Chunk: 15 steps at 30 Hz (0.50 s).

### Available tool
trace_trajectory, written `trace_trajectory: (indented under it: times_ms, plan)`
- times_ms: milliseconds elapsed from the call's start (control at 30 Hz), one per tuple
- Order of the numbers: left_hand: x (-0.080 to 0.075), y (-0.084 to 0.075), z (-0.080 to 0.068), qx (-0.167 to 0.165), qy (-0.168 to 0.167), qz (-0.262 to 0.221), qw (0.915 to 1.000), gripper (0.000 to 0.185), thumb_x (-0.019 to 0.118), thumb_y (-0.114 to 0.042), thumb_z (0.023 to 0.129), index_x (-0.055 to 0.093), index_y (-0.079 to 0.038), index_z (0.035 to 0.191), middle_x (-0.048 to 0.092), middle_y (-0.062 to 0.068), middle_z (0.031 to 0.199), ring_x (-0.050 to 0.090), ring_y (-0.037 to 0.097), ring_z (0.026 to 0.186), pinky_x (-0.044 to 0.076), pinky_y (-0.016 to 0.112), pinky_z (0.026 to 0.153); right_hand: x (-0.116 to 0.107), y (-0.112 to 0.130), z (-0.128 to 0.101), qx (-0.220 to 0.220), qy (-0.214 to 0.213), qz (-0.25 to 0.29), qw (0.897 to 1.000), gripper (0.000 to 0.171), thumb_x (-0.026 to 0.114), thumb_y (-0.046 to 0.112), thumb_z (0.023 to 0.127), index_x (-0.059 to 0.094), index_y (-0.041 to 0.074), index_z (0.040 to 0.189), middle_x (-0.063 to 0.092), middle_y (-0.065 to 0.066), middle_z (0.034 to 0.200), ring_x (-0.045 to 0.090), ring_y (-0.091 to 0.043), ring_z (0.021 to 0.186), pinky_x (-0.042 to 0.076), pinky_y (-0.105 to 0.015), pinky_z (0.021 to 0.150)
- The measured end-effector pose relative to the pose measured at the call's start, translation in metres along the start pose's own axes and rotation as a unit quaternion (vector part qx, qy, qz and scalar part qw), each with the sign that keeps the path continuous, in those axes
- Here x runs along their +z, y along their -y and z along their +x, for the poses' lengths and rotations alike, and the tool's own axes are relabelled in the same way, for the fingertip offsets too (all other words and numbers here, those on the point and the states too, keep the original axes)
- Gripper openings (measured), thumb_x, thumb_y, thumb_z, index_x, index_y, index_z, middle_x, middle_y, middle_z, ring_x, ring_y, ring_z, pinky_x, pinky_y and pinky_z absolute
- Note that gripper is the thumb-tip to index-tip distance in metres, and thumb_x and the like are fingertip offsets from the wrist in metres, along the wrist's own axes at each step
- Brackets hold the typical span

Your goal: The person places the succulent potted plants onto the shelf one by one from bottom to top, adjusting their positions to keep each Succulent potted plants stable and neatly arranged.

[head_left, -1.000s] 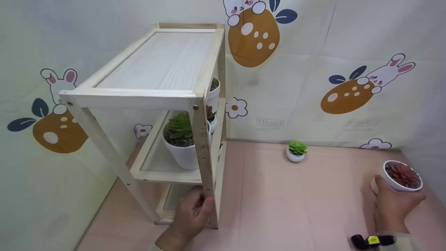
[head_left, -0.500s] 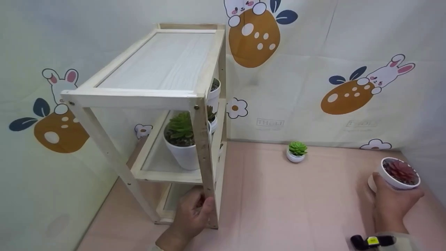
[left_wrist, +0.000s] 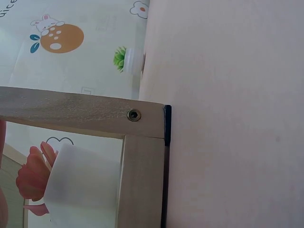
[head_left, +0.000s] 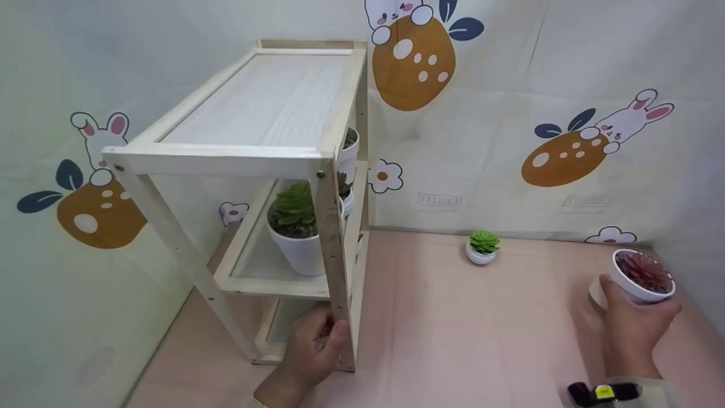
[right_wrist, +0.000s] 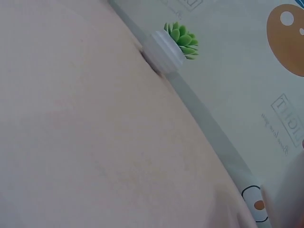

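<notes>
My right hand (head_left: 640, 331) grips a white flowerpot with a dark red succulent (head_left: 643, 273) at the right side of the pink surface. The pot leans, its mouth showing toward the camera. At the front right leg of a pale wooden shelf rack (head_left: 331, 243), my left hand (head_left: 314, 345) holds on low down, its fingers curled around the post. On the rack's middle shelf stands a larger white pot with a green succulent (head_left: 294, 226). The left wrist view shows another white pot with a reddish-pink succulent (left_wrist: 83, 185) on the bottom shelf behind the frame.
A small white pot with a bright green succulent (head_left: 481, 246) stands near the back wall. More white pots (head_left: 346, 161) are partly hidden behind the rack's post. Printed cloth walls (head_left: 481, 141) enclose the back and sides.
My right hand has brought the red succulent's pot slightly left and toward the back wall. The left hand keeps its hold on the rack's leg.
</notes>
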<state>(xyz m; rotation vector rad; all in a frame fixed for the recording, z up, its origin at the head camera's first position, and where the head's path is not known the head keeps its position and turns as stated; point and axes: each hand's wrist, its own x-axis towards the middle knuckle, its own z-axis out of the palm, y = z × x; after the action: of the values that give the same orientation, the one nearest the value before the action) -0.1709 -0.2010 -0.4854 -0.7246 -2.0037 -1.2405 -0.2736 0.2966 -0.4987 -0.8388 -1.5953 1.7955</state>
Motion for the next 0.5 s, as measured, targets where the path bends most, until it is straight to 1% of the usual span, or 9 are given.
trace_trajectory:
  times_ms: [67, 133, 267, 400, 500]
  plan:
    - [0.0, 0.0, 0.001, -0.003, 0.002, -0.01, 0.9999, 0.009, 0.059, 0.0, 0.095, 0.062, -0.006, 0.102, 0.065, 0.001, 0.084, 0.058, 0.003, 0.07, 0.05, 0.016, 0.06, 0.001, 0.001, -0.002, 0.001, 0.007, -0.009, 1.0, 0.102, 0.087, 0.007, 0.081, 0.023, 0.029, 0.157, 0.032, 0.011, 0.163, 0.031, -0.007, 0.149, 0.027, -0.02, 0.122]
    - [0.001, -0.001, 0.001, -0.003, 0.001, -0.008, 1.0, 0.008, 0.059, -0.001, 0.096, 0.062, -0.006, 0.102, 0.064, 0.001, 0.084, 0.057, 0.003, 0.07, 0.049, 0.015, 0.059, 0.001, 0.002, -0.004, 0.003, 0.01, -0.032, 0.999, 0.102, 0.087, 0.011, 0.082, 0.021, 0.03, 0.158, 0.029, 0.011, 0.165, 0.029, -0.007, 0.15, 0.024, -0.022, 0.124]
    - [0.001, -0.001, 0.001, -0.003, -0.001, -0.004, 1.0, 0.004, 0.058, -0.004, 0.099, 0.062, -0.004, 0.1, 0.063, 0.0, 0.083, 0.056, 0.003, 0.068, 0.049, 0.015, 0.059, 0.003, 0.006, -0.008, 0.005, 0.018, -0.072, 0.997, 0.102, 0.086, 0.02, 0.084, 0.019, 0.029, 0.16, 0.027, 0.008, 0.168, 0.027, -0.007, 0.151, 0.022, -0.024, 0.126]
    - [0.001, -0.001, 0.001, -0.009, 0.001, -0.007, 0.9999, 0.004, 0.058, -0.005, 0.1, 0.061, -0.003, 0.1, 0.063, 0.0, 0.083, 0.056, 0.003, 0.069, 0.049, 0.016, 0.059, 0.006, 0.011, -0.013, 0.008, 0.03, -0.105, 0.994, 0.102, 0.084, 0.026, 0.086, 0.016, 0.03, 0.162, 0.023, 0.006, 0.171, 0.024, -0.008, 0.153, 0.02, -0.026, 0.127]
    - [0.0, -0.001, 0.001, -0.016, 0.003, -0.01, 0.9998, 0.003, 0.058, -0.005, 0.1, 0.061, -0.003, 0.099, 0.064, 0.0, 0.084, 0.057, 0.003, 0.069, 0.05, 0.016, 0.059, 0.008, 0.014, -0.018, 0.004, 0.041, -0.109, 0.993, 0.102, 0.083, 0.026, 0.087, 0.015, 0.031, 0.163, 0.021, 0.005, 0.171, 0.023, -0.009, 0.155, 0.018, -0.028, 0.128]
